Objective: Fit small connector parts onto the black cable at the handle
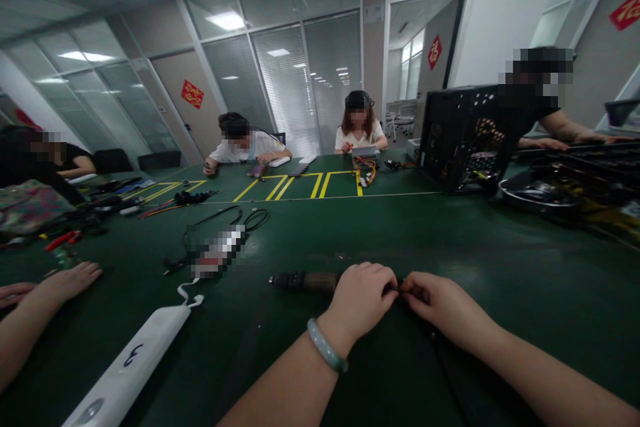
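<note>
A dark, straight electric screwdriver (320, 281) lies on the green table, its narrow metal tip pointing left. Over its rear end, my left hand (363, 293) is closed around the body and hides that part. A pale green bangle circles my left wrist. My right hand (437, 297) is pinched on the black cord (443, 353) at the tool's back end, right beside my left fingertips. From there the cord runs down toward the near table edge. Whether the cord's end is seated in the tool cannot be seen.
To the left lie a white case (133, 363) marked 3 and a blurred-out pack (217, 253) with a black cable. A neighbour's hands (70, 283) rest at far left near red-handled pliers (63, 240). A black computer case (460, 140) stands back right; several people sit or work around.
</note>
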Demonstrator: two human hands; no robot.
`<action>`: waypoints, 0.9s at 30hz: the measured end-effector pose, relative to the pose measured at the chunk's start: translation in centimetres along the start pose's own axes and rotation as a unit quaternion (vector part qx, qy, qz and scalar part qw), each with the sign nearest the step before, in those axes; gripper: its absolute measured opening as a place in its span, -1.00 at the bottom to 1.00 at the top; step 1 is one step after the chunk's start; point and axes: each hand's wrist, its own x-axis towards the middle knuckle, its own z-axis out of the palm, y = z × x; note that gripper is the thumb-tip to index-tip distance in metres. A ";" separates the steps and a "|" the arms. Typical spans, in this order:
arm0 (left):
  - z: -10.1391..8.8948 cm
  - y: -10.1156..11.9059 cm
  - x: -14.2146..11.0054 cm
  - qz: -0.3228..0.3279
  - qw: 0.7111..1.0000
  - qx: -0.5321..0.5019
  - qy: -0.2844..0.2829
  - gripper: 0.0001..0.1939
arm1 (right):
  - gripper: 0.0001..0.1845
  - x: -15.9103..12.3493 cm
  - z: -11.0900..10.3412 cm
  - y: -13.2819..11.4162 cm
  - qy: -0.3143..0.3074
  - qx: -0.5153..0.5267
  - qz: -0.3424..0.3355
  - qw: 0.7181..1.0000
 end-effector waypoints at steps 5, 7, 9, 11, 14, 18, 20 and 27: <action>-0.2 0.1 0.0 0.006 1.000 -0.003 -0.007 -0.97 | -0.88 0.0 0.0 0.2 0.003 -0.001 0.002 1.000; -0.3 0.1 0.0 0.002 1.000 -0.003 -0.009 -0.94 | -0.88 0.0 0.0 0.3 0.001 -0.001 0.004 1.000; -0.3 0.1 -0.1 -0.011 1.000 -0.002 -0.006 -0.88 | -0.88 0.0 0.1 0.4 -0.002 0.002 0.004 1.000; -0.2 0.0 -0.2 -0.022 1.000 -0.002 -0.004 -0.85 | -0.88 -0.1 0.2 0.6 -0.006 0.006 0.004 1.000; -0.2 0.0 -0.2 -0.023 1.000 -0.002 -0.007 -0.86 | -0.87 0.0 0.3 0.8 -0.008 0.009 0.005 1.000; -0.4 0.0 -0.1 -0.003 1.000 0.001 -0.009 -0.90 | -0.88 0.2 0.3 0.8 -0.008 0.006 0.007 1.000; -0.5 0.0 -0.1 0.008 1.000 0.001 -0.013 -0.94 | -0.88 0.2 0.3 0.8 -0.007 0.003 0.004 1.000; -0.3 0.0 -0.1 -0.020 1.000 -0.018 -0.002 -0.87 | -0.87 0.3 0.2 0.8 -0.011 -0.001 0.011 1.000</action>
